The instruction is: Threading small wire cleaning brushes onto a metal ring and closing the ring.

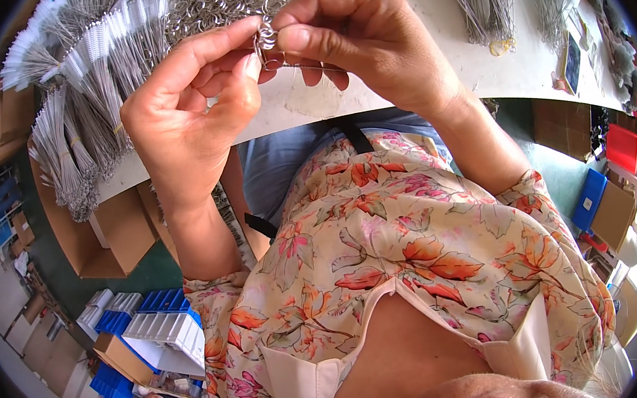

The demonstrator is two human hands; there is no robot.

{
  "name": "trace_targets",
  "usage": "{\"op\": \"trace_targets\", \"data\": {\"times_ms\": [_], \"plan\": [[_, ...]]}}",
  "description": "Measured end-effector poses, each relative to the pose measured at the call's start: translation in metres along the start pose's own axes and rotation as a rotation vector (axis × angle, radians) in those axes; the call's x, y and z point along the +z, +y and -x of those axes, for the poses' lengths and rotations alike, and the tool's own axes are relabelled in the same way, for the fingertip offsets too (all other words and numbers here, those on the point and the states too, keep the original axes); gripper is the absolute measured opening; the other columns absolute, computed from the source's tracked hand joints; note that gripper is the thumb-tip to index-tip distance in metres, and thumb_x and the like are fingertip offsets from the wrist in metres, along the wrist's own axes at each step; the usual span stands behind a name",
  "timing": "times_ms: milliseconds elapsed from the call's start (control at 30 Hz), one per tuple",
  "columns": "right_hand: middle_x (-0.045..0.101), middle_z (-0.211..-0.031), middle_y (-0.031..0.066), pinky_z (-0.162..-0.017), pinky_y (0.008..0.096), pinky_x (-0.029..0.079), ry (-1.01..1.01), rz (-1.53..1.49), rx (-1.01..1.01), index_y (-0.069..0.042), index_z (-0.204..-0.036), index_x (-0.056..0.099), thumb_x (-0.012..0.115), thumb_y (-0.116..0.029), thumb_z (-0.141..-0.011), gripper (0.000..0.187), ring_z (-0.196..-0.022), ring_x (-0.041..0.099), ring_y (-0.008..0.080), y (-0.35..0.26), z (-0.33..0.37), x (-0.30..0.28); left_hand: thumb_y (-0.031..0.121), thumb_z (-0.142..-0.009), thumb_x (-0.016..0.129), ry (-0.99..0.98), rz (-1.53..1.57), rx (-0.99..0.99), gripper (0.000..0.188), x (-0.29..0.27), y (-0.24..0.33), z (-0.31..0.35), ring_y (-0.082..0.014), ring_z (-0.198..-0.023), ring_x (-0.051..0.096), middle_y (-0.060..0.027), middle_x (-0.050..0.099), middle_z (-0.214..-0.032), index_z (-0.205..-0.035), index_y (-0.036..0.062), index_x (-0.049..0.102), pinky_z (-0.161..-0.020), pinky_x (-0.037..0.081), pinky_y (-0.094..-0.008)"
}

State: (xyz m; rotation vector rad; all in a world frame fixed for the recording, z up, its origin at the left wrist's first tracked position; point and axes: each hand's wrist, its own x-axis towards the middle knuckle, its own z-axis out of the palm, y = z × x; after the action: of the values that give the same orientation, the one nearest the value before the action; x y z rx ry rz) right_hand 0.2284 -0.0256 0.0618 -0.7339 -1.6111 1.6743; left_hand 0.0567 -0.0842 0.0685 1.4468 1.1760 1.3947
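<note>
We pinch a small metal ring (pixel 267 34) between our left hand (pixel 188 108) and right hand (pixel 353 33), both clamped on it, just above the white table's (pixel 504 69) near edge, close to its ring pile (pixel 218 1).

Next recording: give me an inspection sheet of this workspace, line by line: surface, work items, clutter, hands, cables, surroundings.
Surface: white worktable, its edge curving across the top of the view.
Work items: small metal ring pinched between both hands, with a thin wire running under the right fingers.
Clutter: pile of metal rings behind the hands; bundles of wire pieces at left; more wire bundles at right.
Hands: left hand and right hand both raised, fingertips closed on the ring.
Cables: nothing seen.
Surroundings: cardboard boxes under the table, blue and white bins on the floor.
</note>
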Motion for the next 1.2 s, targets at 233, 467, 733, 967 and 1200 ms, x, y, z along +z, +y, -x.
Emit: {"op": "trace_targets", "data": {"times_ms": [233,467,733,967,1200], "plan": [[0.062,-0.073,0.0031,-0.052,0.0192,0.044,-0.203,-0.067,0.129,0.001,-0.086,0.063,0.059,-0.01,-0.085,0.011,-0.059,0.055,0.0065,-0.008,-0.014,-0.011,-0.011,-0.077,0.057,0.009,0.01,0.085,0.026,-0.001,-0.011,-0.002,-0.014,-0.08,0.063,-0.0112,0.063,-0.094,-0.102,-0.0074,0.06,-0.072,0.051,-0.0227],[0.064,-0.073,0.0023,-0.052,0.0219,0.045,-0.114,0.347,0.002,-0.005,-0.085,0.066,0.065,-0.013,-0.079,0.01,-0.06,0.056,0.0075,0.007,-0.009,-0.007,-0.01,-0.076,0.058,0.01,-0.07,0.102,0.027,-0.01,-0.025,-0.002,-0.0129,-0.081,0.062,-0.0118,0.063,-0.097,-0.102,-0.0057,0.061,-0.069,0.051,-0.0211],[0.055,-0.076,0.0004,-0.069,0.0307,0.046,-0.04,1.085,-0.589,-0.01,-0.08,0.063,0.065,-0.01,-0.065,0.015,-0.081,0.053,0.0187,0.105,0.016,0.001,0.033,-0.08,0.065,0.204,-1.011,-0.398,0.04,-0.117,-0.069,-0.064,-0.0114,-0.071,0.061,-0.0123,0.065,-0.084,-0.099,-0.0023,0.061,-0.062,0.049,-0.0236],[0.06,-0.083,0.0039,-0.064,0.0348,0.051,0.174,1.082,-0.488,-0.012,-0.081,0.065,0.064,-0.011,-0.075,0.006,-0.071,0.06,0.024,0.085,-0.061,-0.038,0.03,-0.077,0.059,0.105,-1.323,-0.423,0.021,-0.131,-0.103,-0.071,-0.0255,-0.077,0.062,-0.0102,0.065,-0.08,-0.084,0.0105,0.065,-0.068,0.046,-0.0348],[0.065,-0.082,0.0087,-0.07,0.0389,0.049,-0.017,1.389,0.137,-0.011,-0.083,0.065,0.059,-0.033,-0.072,0.026,-0.077,0.063,0.0286,0.074,-0.136,-0.058,0.029,-0.08,0.057,0.14,-1.42,-0.367,0.024,-0.112,-0.097,-0.073,-0.0312,-0.082,0.063,-0.0128,0.066,-0.088,-0.088,0.007,0.064,-0.071,0.048,-0.0424]]}}
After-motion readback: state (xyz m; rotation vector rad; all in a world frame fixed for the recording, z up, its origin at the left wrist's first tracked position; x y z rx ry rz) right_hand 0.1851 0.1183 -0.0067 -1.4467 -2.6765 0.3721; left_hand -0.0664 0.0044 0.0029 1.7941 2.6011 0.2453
